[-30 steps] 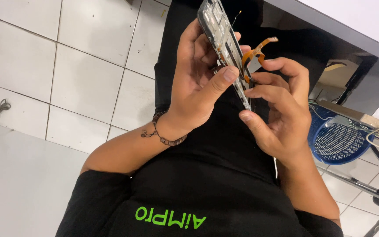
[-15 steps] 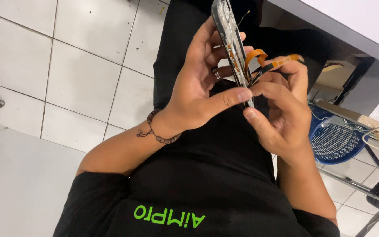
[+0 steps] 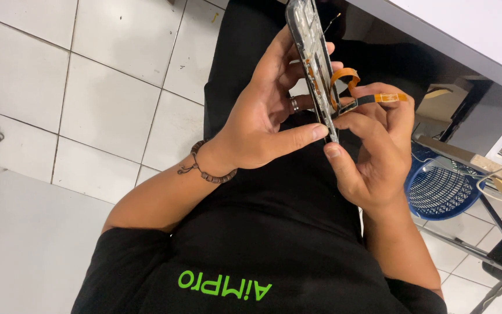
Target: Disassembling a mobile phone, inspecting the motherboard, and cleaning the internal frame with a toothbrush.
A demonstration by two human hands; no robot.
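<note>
Over the lap, above black trousers point(image 3: 251, 58) and a black shirt point(image 3: 274, 244), both hands meet around a stripped phone frame point(image 3: 312, 64) held edge-on to the camera and tilted slightly, its upper end near the top of the view. Left hand point(image 3: 262, 125) wraps the frame from the left: the thumb lies stretched along the lower end, its tip touching the bottom corner, while the curled fingers press against the far face, one of them wearing a ring point(image 3: 293, 104). A beaded bracelet point(image 3: 207, 171) circles that wrist. Right hand point(image 3: 373, 151) sits just to the right of the frame, its thumb tip against the same bottom corner, its fingers closed in a pinch on an orange flex cable point(image 3: 350, 78) that loops out of the frame's side and ends in a flat strip over the fingertips. Beyond the hands runs the pale edge of a bench point(image 3: 466, 35). A blue plastic basket point(image 3: 443, 189) stands on the white tiled floor point(image 3: 88, 104) lower right.
</note>
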